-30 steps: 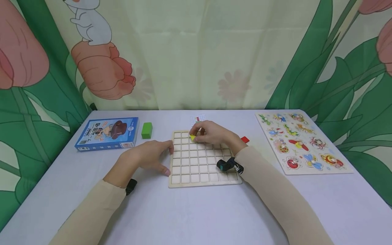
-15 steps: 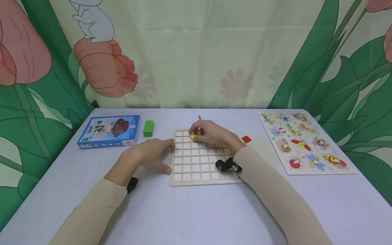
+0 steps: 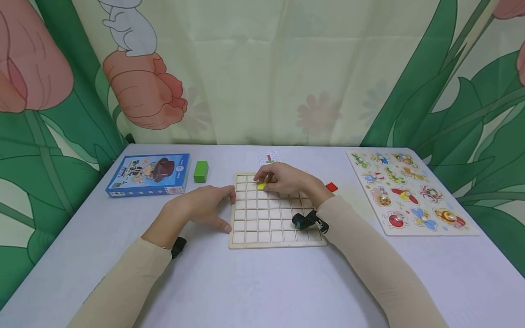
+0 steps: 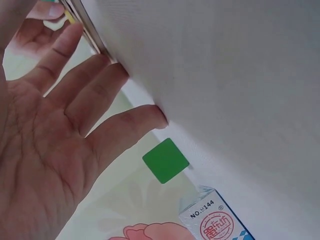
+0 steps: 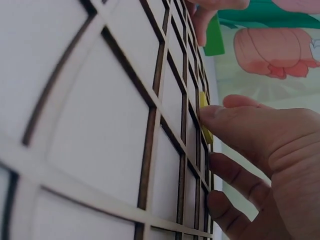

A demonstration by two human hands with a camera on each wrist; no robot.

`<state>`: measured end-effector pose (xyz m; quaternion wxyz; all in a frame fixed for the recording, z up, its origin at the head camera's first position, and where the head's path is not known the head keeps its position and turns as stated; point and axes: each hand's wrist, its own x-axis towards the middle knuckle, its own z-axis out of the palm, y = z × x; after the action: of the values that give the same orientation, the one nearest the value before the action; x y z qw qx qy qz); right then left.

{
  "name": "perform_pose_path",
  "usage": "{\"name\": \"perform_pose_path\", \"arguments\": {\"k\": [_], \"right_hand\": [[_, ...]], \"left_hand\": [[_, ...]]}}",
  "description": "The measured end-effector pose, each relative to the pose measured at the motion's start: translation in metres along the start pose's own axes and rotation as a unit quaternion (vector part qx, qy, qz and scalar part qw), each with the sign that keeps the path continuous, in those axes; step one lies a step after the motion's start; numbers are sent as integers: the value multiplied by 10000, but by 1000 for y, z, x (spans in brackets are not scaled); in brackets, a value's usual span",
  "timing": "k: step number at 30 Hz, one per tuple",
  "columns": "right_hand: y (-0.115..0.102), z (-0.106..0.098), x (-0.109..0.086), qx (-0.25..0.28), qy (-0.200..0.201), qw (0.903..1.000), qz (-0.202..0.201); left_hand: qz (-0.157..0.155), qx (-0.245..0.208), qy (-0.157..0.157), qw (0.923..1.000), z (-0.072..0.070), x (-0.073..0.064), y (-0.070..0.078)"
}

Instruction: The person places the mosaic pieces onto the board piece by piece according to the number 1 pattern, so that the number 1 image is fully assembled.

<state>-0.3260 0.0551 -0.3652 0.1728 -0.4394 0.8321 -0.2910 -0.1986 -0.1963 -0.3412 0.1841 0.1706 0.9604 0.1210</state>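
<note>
A wooden grid board (image 3: 252, 225) with square cells lies mid-table. Near its far edge my right hand (image 3: 287, 177) holds a small yellow square tile (image 3: 261, 186) by the fingertips, low over a cell. In the right wrist view the thumb touches the yellow tile (image 5: 206, 120), which stands slightly proud of the grid bars. My left hand (image 3: 204, 205) steadies the board's left edge, thumb near the front and fingers farther back. The left wrist view shows that hand (image 4: 65, 105) spread, its fingertips down at the table and board edge.
A green block (image 3: 201, 171) stands left of the board, beside a blue picture box (image 3: 148, 175). A grid-printed card (image 3: 269, 158) lies behind the board. To the right are a red tile (image 3: 331, 187) and an insect knob puzzle (image 3: 412, 193).
The yellow tile goes from tilted to lying flatter, more of its top showing, as my right fingers shift slightly. My left hand stays at the board edge; the head view shifts a little.
</note>
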Motion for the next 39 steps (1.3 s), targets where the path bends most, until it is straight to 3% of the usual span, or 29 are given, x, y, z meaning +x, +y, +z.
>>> {"name": "perform_pose_path", "arguments": {"k": [7,20,29,39], "right_hand": [[3,-1,-4,-77,43,10000,-4],[-9,-7,-11,-307,187,9987,-366],[-10,-9,-42,-264,125,9994,-186],[-14,-27,-68,-412,149,9986,-309]], "left_hand": [[-26,-53,-10,10000,0,1,1],[-59,-55,-1,10000,-1,0,1],[16,-141,-123,9998,5,4,3],[-294,-35,-147,9995,0,2,5]]}}
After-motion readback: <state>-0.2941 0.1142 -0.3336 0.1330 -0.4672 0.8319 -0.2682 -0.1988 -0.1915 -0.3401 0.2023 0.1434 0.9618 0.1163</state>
